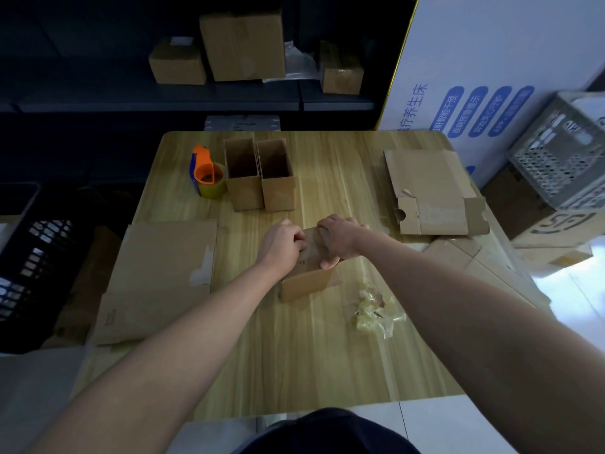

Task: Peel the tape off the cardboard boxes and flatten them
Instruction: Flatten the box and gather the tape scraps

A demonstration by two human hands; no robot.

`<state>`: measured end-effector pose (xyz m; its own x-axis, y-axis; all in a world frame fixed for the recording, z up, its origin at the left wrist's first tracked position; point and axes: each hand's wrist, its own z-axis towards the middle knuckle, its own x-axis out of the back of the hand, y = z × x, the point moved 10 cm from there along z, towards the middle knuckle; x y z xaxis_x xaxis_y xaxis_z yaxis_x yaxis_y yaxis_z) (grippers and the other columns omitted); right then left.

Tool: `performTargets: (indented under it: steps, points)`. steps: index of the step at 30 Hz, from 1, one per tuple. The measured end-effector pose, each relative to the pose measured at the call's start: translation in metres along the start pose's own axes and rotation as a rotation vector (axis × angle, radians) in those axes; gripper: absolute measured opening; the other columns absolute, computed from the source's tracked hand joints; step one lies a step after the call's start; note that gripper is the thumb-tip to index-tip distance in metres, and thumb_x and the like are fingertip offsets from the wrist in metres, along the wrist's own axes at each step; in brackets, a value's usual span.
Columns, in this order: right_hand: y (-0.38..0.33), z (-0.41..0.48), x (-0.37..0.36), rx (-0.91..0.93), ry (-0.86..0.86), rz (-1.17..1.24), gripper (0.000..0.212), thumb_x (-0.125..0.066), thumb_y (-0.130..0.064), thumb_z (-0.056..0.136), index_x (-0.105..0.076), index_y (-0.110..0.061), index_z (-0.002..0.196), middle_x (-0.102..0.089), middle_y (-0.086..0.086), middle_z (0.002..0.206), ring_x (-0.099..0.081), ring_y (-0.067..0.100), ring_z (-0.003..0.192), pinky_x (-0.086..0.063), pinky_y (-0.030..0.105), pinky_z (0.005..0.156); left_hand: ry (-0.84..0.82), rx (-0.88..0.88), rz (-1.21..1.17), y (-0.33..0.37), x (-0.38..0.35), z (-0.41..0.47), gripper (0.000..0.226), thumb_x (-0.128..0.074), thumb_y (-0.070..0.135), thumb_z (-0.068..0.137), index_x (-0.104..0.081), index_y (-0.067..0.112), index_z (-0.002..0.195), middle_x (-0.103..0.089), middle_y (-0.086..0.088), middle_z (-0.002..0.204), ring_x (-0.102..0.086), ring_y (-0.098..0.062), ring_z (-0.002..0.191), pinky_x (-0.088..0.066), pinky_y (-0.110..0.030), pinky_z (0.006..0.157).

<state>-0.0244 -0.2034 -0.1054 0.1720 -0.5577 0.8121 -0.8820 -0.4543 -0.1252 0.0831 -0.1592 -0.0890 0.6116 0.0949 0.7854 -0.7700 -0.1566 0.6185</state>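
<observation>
A small closed cardboard box (pixel 307 283) sits in the middle of the wooden table (pixel 294 355). My left hand (pixel 281 244) has its fingers curled at the box's top left, pinching at the top seam. My right hand (pixel 339 239) grips the top right of the box, thumb down its near side. Whether tape lies between my fingers is hidden. A crumpled wad of peeled clear tape (pixel 376 311) lies on the table to the right of the box.
Two open upright boxes (pixel 258 188) stand behind, next to an orange tape dispenser (pixel 208 173). Flattened cardboard lies at the left (pixel 157 280) and at the right (pixel 432 191). A black crate (pixel 29 267) sits left, a grey crate (pixel 563 158) right. More boxes (pixel 242 44) fill the shelf.
</observation>
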Motion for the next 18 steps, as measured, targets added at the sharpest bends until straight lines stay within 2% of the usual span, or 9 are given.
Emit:
performTargets:
  steps: [5,10,15,18]
  points:
    - [0.001,-0.001,-0.001,0.001,0.002,-0.009,0.105,-0.08,-0.047,0.067,-0.018,-0.024,0.149,-0.022,-0.002,0.149,-0.024,0.035,0.135,-0.029,0.055,0.103,0.002,0.068,0.029,0.002,-0.001,0.005,0.004,-0.065,0.013,0.087,-0.066,0.011,0.084,-0.057,-0.001,0.095,-0.053,-0.018,0.088,-0.042,-0.03,0.074]
    - [0.002,-0.004,0.0,-0.017,0.021,-0.023,0.097,-0.08,-0.043,0.068,-0.026,-0.024,0.146,-0.028,-0.003,0.146,-0.026,0.032,0.133,-0.028,0.05,0.102,0.015,0.09,0.116,0.006,-0.002,0.007,0.01,-0.058,0.008,0.09,-0.065,0.012,0.084,-0.059,-0.005,0.1,-0.056,-0.021,0.09,-0.044,-0.031,0.071]
    - [0.001,-0.006,0.0,-0.025,0.03,-0.073,0.093,-0.076,-0.044,0.073,-0.024,-0.023,0.147,-0.028,-0.002,0.146,-0.026,0.031,0.133,-0.03,0.049,0.101,-0.017,0.039,0.221,0.014,-0.007,0.003,0.01,-0.057,0.01,0.092,-0.065,0.013,0.097,-0.057,-0.005,0.109,-0.05,-0.022,0.105,-0.044,-0.038,0.09]
    - [-0.001,-0.006,0.002,-0.019,0.053,-0.044,0.093,-0.077,-0.043,0.072,-0.024,-0.023,0.147,-0.027,-0.002,0.146,-0.027,0.032,0.133,-0.031,0.049,0.101,0.012,0.008,0.183,0.013,-0.006,-0.001,0.009,-0.056,0.011,0.092,-0.061,0.013,0.099,-0.055,-0.004,0.107,-0.049,-0.023,0.104,-0.044,-0.039,0.09]
